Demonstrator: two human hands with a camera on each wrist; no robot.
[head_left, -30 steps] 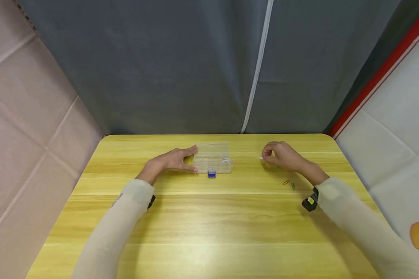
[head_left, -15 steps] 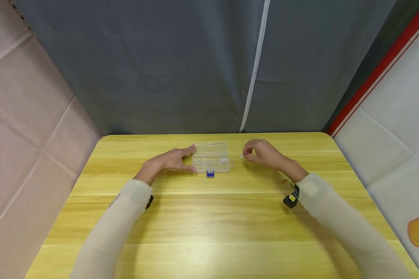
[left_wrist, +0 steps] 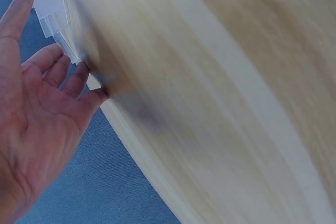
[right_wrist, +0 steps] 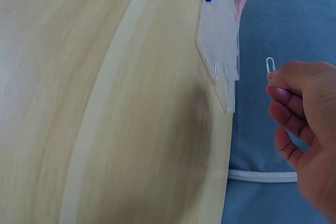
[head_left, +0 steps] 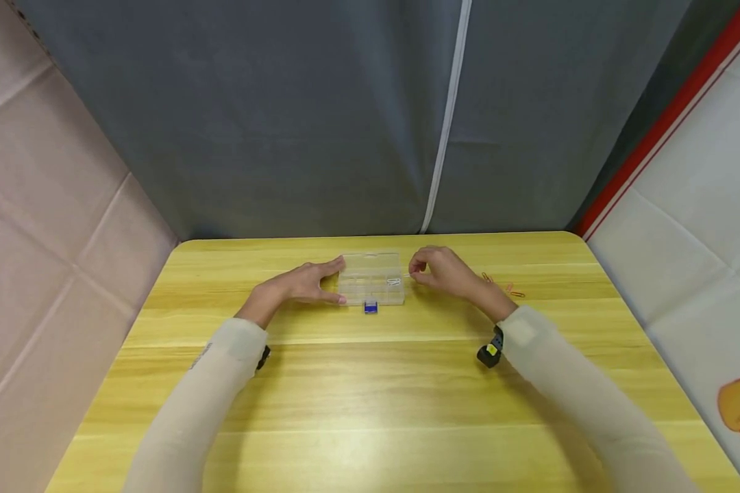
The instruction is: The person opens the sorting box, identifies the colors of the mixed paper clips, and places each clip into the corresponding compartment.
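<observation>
A clear plastic compartment box with a blue latch lies on the yellow wooden table; a white paper clip lies in one compartment. My left hand rests open against the box's left end, fingers straight. My right hand hovers at the box's right end and pinches a white paper clip between thumb and forefinger, just off the box's edge.
Several loose coloured paper clips lie on the table to the right of my right hand. A grey curtain hangs behind the table's far edge. A pink wall stands left, a white and red panel right.
My right hand has travelled left from the loose clips to the box's right end, carrying the white paper clip. The left hand has stayed at the box.
</observation>
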